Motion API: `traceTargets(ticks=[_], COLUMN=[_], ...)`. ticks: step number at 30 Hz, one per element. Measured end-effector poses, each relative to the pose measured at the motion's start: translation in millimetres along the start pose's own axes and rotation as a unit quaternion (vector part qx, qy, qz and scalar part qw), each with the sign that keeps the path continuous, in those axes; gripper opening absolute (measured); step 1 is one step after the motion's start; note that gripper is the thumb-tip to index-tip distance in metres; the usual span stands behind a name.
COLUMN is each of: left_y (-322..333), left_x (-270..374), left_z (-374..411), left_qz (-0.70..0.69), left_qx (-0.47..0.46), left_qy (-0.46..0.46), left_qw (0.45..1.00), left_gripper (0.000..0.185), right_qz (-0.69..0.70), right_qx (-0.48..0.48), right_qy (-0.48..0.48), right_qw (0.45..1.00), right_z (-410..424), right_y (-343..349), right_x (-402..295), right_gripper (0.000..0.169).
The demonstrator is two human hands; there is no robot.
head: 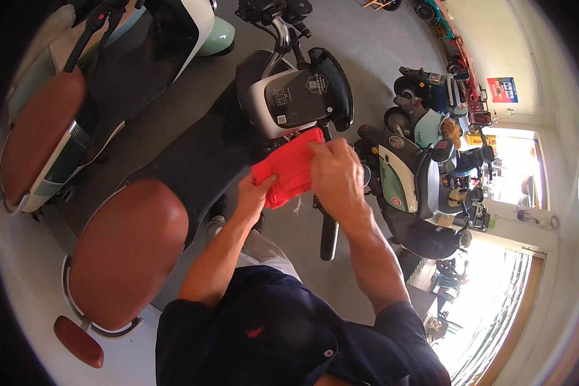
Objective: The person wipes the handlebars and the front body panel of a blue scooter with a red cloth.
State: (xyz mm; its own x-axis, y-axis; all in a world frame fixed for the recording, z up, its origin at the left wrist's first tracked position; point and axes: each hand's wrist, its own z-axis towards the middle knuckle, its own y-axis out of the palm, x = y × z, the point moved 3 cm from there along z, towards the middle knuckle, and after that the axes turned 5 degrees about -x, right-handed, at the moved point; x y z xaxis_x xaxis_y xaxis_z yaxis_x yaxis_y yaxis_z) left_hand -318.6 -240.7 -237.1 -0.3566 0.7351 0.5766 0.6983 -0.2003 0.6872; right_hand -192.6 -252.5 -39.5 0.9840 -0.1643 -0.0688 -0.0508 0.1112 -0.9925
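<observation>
A folded red cloth (289,166) is held up in front of me between both hands. My left hand (255,195) pinches its lower left edge with the thumb on top. At the cloth's right edge, my right hand (337,169) grips it with bent fingers, and a few loose threads hang below. Just beyond the cloth stands a scooter whose dark front panel (296,99) bears printed marks. Its black handlebar grip (329,239) shows below my right hand, and its brown seat (130,251) lies to the left of my forearm.
Another scooter with a brown seat (43,135) stands at the far left. Several parked scooters, one with a green side panel (396,181), line the right side. A poster (502,90) hangs on the wall near bright windows. Grey floor (366,29) runs between the rows.
</observation>
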Motion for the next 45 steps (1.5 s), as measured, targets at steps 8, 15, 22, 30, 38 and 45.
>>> traceTargets(ticks=[8,15,22,30,38,45], left_y=[41,35,33,27,5,63], left_x=[47,64,84,88,109,107], left_z=[-21,-16,-11,-1,-15,-20], left_qz=[-0.084,-0.148,-0.13,-0.065,0.339,0.558], left_qx=[-0.109,-0.061,-0.044,-0.033,-0.114,-0.071], left_qy=[0.003,-0.062,-0.068,-0.065,0.261,0.393], left_qw=[0.99,0.985,0.988,0.995,0.897,0.727], left_gripper=[0.032,0.032,0.031,0.029,0.084,0.076], right_qz=[0.076,-0.025,0.065,-0.019,0.04,0.024], right_qx=[0.002,0.009,0.027,-0.115,-0.134,-0.113], right_qy=[0.136,0.084,-0.063,-0.07,-0.014,-0.01], right_qw=[0.988,0.996,0.995,0.991,0.99,0.993], right_z=[-6,10,-3,17,29,29], right_y=[-43,-15,-55,-19,10,-3], right_x=[32,23,-3,3,10,4], right_gripper=[0.02,0.02,0.05,0.054,0.04,0.046])
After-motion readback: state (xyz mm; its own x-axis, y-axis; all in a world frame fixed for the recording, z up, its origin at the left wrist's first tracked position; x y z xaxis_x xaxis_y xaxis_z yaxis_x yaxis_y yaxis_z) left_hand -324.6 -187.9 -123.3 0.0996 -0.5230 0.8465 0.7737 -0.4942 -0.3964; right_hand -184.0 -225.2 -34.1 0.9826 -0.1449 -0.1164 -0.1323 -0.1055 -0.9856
